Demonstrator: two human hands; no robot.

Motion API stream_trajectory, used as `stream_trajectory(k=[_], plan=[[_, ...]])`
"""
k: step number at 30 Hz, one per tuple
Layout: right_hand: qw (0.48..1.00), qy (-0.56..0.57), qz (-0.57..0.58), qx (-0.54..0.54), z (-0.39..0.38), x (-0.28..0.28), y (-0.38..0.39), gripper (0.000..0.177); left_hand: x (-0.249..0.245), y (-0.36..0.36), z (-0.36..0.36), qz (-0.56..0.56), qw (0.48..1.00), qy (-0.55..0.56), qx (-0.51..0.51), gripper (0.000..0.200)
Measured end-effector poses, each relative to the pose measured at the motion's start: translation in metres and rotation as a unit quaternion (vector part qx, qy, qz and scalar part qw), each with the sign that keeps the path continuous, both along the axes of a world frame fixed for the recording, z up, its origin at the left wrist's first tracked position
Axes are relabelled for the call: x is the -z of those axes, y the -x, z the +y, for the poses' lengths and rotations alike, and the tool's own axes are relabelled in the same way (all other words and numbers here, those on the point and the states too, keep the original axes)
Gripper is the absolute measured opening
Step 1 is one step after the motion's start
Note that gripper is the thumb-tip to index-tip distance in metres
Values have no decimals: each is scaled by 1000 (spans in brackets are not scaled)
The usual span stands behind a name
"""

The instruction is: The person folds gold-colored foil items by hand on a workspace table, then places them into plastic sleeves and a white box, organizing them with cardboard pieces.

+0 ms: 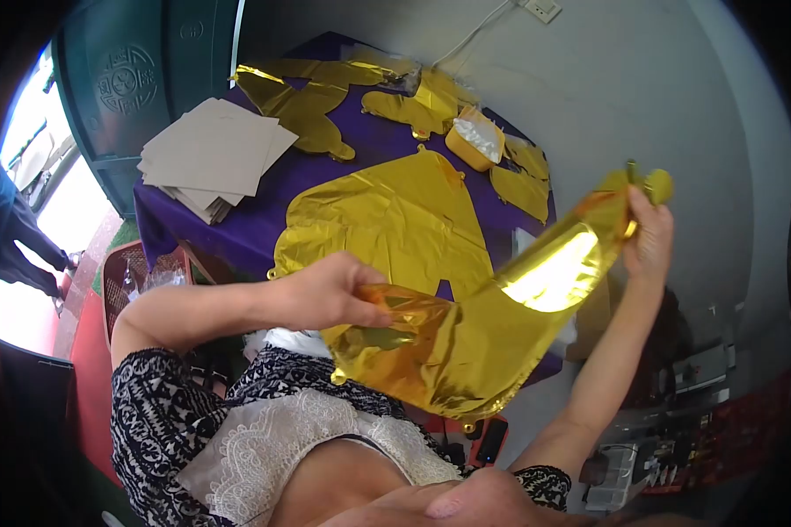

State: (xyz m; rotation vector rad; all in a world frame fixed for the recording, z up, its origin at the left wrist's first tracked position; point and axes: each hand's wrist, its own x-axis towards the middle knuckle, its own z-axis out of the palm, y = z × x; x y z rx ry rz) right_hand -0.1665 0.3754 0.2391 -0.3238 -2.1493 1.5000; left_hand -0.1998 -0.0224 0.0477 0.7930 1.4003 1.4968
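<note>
A flat, uninflated gold foil balloon (492,342) stretches between my two hands in front of my body, creased and shiny. My left hand (330,290) is closed around its crumpled left part, with the fingertips partly hidden behind the foil. Farther up on the right, my right hand (649,235) pinches the balloon's upper end beside a small rounded tab. Behind it, another gold foil balloon (382,211) lies flat on the purple tablecloth (259,215), partly covered by the held one and by my left hand.
A stack of beige cardboard sheets (215,149) sits at the table's left. More gold foil pieces (303,110) lie at the back, near a yellow tub (473,149) of white bits. A red basket (119,285) stands below left. A person (22,228) is outside the doorway.
</note>
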Motion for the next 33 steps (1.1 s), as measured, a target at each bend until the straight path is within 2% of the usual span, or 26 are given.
stream_trajectory(k=[2, 6, 9, 12, 15, 16, 17, 21, 24, 27, 33], plan=[[999, 13, -31, -16, 2, 35, 24, 20, 18, -6, -2, -62, 996, 36, -51, 13], [994, 33, -96, -31, 2, 100, 85, 18, 28, 3, -8, -222, 969, 13, -110, 12], [989, 26, -125, -76, 18, 148, 126, 16, 41, 10, 0, -231, 959, 12, -165, 16], [988, -26, -137, -70, 22, 179, 155, 20, 46, 23, 5, -249, 951, 30, -179, 16], [967, -124, -221, -27, 28, 183, 169, 32, 43, 37, 18, -295, 933, 50, -200, 18], [972, -143, -187, -23, 34, 193, 169, 40, 44, 39, 27, -313, 925, 55, -210, 19], [974, -137, -179, -23, 35, 192, 165, 41, 43, 42, 32, -333, 916, 61, -217, 20], [985, -93, -144, 4, 29, 165, 116, 37, 25, 40, 38, -256, 938, 158, -171, 24], [990, -81, -118, 8, 23, 154, 61, 34, 11, 27, 41, -236, 939, 139, -206, 11], [992, -65, -110, -13, 7, 151, 2, 28, -2, 21, 37, -226, 934, 165, -223, 11], [997, -29, -67, -25, -21, 173, -93, 18, 34, 35, 24, -112, 955, 178, -209, 15]])
